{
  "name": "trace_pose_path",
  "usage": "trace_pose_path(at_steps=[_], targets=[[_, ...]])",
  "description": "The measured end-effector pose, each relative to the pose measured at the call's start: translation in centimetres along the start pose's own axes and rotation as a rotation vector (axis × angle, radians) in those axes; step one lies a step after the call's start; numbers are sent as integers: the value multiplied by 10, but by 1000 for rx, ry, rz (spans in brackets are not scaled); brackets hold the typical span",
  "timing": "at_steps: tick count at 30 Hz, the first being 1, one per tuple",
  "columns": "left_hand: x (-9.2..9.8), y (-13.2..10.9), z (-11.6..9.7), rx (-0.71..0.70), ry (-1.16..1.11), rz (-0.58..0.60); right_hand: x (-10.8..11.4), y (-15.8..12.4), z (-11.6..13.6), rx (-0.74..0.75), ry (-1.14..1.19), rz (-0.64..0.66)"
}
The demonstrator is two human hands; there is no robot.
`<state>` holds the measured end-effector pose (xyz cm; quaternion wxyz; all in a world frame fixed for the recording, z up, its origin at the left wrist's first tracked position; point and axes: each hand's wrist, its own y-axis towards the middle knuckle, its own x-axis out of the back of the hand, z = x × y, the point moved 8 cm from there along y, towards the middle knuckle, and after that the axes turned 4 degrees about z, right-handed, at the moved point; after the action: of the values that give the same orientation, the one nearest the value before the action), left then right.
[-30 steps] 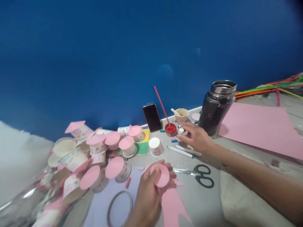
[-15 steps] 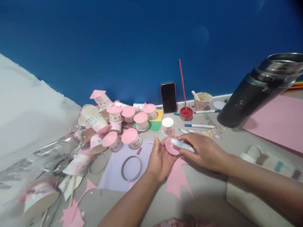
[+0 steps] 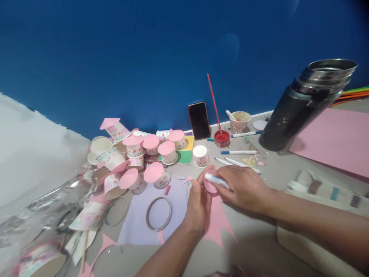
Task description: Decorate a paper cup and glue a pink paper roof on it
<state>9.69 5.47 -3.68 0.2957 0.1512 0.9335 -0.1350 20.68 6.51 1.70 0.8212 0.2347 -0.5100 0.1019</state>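
My left hand (image 3: 199,206) is closed on the edge of a small pink paper circle (image 3: 210,187). Between the fingers of my right hand (image 3: 243,186) is a white glue stick (image 3: 216,180) with a blue label, its tip against the circle's face. Beneath both hands lies a jagged pink paper scrap (image 3: 217,223). Just beyond them stands an upside-down decorated paper cup (image 3: 201,156) with a bare white top. To the left are several similar cups with pink circles on them, such as one cup (image 3: 163,179) near the lilac sheet.
A roll of tape (image 3: 159,214) rests on the lilac paper (image 3: 135,219). At the back, a phone (image 3: 198,121) leans on the blue wall beside a red paint pot (image 3: 221,139) with a brush. Markers (image 3: 239,152) lie nearby. A dark flask (image 3: 300,107) and pink sheet (image 3: 331,142) occupy the right.
The view has shifted, so the table items appear further left. The fingers of my left hand have drawn in around the circle, and the glue stick has moved slightly over it.
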Motion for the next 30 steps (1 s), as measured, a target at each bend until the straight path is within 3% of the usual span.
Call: trace_pose_path(at_steps=[8, 15, 20, 30], targets=[[0, -2, -4, -120, 130, 73, 6, 3, -7, -120, 65, 6], [-5, -1, -12, -36, 76, 71, 15, -3, 7, 126, -28, -146], [-6, -5, -8, -75, 72, 94, 19, -7, 12, 190, -105, -258], [-3, -11, -11, -204, 225, 106, 14, -3, -4, 4, 10, -191]])
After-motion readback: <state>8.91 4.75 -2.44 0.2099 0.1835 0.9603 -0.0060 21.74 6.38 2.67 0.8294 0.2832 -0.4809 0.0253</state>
